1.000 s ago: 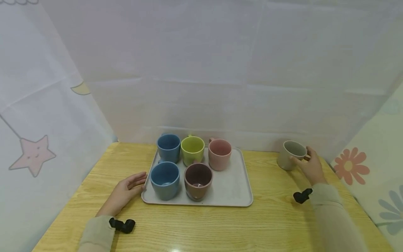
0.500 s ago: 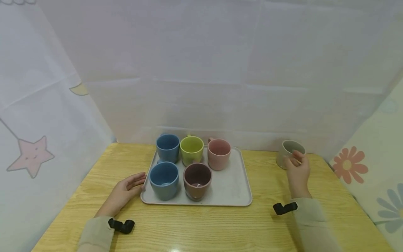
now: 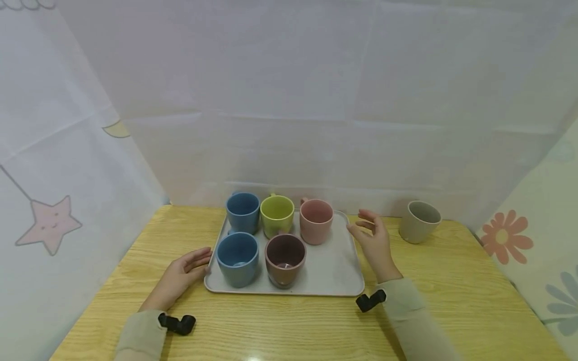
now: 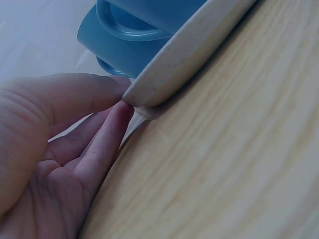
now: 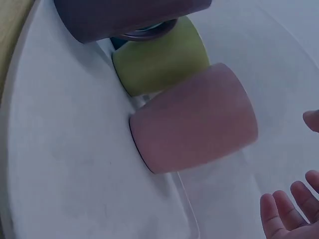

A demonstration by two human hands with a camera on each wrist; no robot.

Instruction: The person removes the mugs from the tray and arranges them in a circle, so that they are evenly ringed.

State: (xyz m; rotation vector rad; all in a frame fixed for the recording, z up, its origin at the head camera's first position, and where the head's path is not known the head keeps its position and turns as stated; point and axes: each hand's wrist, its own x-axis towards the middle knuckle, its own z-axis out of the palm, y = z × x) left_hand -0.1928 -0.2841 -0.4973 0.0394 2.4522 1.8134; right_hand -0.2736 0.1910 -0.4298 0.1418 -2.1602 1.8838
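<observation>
Left wrist view: top edge crops front blue mug and tray; rear blue mug partly hidden behind front one; my left hand cut off at left and bottom. Right wrist view: only digits of my right hand in picture; brown mug cropped at top. Head view: bottom edge cuts off both my sleeves; I can't make out small glint inside brown mug; right edge clips blue-grey flower.

The left grip pinches with thumb and finger; the right grip has thumb and fingers apart.
</observation>
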